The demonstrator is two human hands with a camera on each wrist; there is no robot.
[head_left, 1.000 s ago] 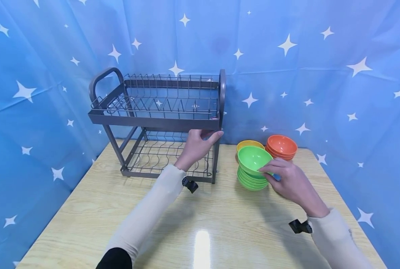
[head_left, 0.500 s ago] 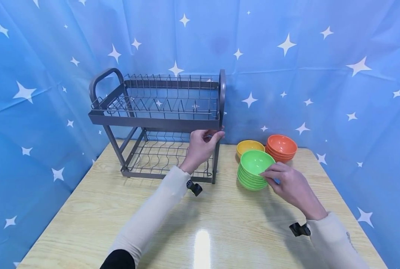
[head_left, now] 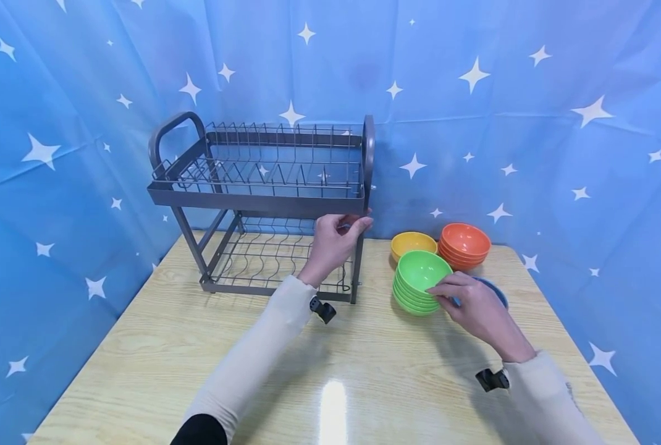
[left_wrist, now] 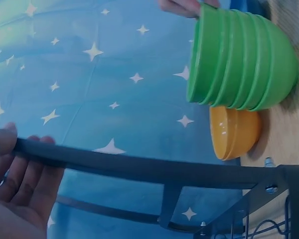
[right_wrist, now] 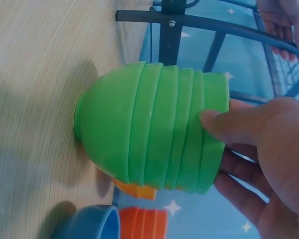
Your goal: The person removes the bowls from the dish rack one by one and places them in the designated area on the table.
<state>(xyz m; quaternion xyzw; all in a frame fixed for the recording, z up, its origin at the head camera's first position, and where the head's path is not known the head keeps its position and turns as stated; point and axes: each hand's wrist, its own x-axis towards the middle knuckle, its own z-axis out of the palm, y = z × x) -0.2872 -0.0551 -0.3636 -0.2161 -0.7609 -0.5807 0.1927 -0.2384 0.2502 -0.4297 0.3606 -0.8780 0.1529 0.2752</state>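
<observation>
From the head camera, a two-tier grey dish rack (head_left: 264,198) stands at the far left of the wooden table (head_left: 330,371), against the starred blue backdrop (head_left: 530,123). The left hand (head_left: 333,241) curls its fingers around the right end of the rack's upper tier. The right hand (head_left: 472,303) pinches the rim of the top bowl in a stack of green bowls (head_left: 419,281), which sits near the table's far right edge. Just behind the stack are a yellow bowl (head_left: 412,242) and a stack of orange bowls (head_left: 465,244); a blue bowl (head_left: 497,290) shows partly behind the right hand.

The left wrist camera shows the left hand's fingers (left_wrist: 25,184) wrapped over the rack's dark bar (left_wrist: 139,169), with the green stack and yellow bowl beyond.

The right wrist camera shows the thumb (right_wrist: 234,124) pressed on the top green bowl's outer wall and the other fingers inside its rim, the stack resting on the table.
</observation>
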